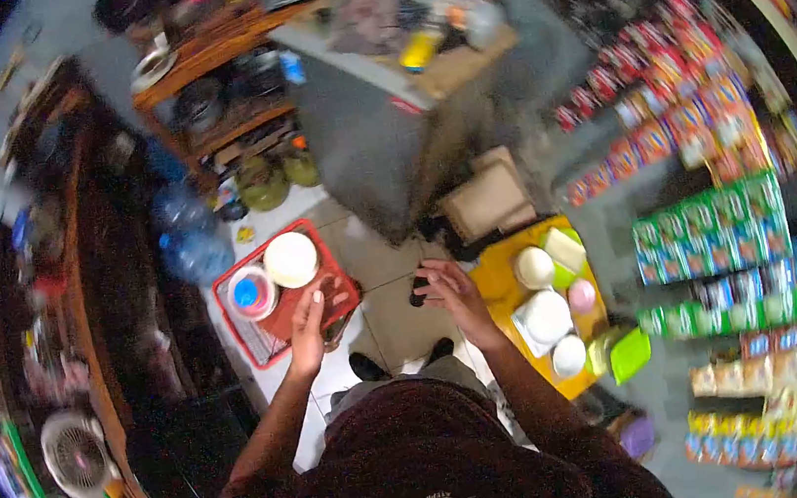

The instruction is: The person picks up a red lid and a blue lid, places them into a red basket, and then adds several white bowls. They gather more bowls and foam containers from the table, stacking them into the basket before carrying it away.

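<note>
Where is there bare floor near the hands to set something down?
Bare tile lies between the red basket and the yellow tray, under the left hand and right hand. The tray is crowded with white bowls; the basket holds a white plate.

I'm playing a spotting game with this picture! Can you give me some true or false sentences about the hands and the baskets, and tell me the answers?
1. The left hand rests on the red basket. True.
2. A white plate lies in the red basket. True.
3. The right hand is inside the yellow tray. False: it is beside the tray, over the floor, near a small dark thing.
4. The yellow tray holds only blue cups. False: it holds white bowls and other pale and green dishes.
5. The blue water bottle stands beyond the red basket. True.
</note>
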{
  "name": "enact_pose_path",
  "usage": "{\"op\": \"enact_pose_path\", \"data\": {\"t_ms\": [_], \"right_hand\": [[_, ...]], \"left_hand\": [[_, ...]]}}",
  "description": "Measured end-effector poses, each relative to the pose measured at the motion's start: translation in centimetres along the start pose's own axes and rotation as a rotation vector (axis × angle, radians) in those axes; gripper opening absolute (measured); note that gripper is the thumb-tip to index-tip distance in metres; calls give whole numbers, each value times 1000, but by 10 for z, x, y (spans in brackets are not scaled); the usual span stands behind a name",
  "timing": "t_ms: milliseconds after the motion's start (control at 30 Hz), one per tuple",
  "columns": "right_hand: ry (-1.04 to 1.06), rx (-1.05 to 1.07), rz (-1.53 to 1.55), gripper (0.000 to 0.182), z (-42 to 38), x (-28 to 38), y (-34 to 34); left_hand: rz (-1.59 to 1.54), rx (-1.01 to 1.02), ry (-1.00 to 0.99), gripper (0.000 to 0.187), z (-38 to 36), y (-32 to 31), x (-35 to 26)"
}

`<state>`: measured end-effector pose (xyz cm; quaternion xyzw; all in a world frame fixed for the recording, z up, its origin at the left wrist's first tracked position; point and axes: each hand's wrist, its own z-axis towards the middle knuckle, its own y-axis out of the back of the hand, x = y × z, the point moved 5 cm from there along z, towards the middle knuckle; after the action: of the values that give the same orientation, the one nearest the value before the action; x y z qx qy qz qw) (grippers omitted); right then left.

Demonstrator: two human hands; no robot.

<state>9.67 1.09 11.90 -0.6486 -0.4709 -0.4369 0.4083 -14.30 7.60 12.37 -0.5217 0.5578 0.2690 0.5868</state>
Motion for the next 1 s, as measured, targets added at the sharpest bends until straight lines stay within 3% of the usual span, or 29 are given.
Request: {"op": "enact_pose_path", "data": {"t_ms": [367, 600, 867, 1000], "right_hand": [[-23, -259, 101, 40, -131, -39, 165], [-156, -559, 283, 38, -248, -80, 282], [-196, -680, 364, 37, -280, -109, 321], [-172, -634, 408, 39, -257, -106, 315]], "left_hand": [[200, 369, 176, 37, -8, -198, 91], [241, 700, 333, 33, -48, -341, 144], [314, 849, 284, 28, -62, -383, 189], [359, 820, 414, 30, -54, -386, 190]]}}
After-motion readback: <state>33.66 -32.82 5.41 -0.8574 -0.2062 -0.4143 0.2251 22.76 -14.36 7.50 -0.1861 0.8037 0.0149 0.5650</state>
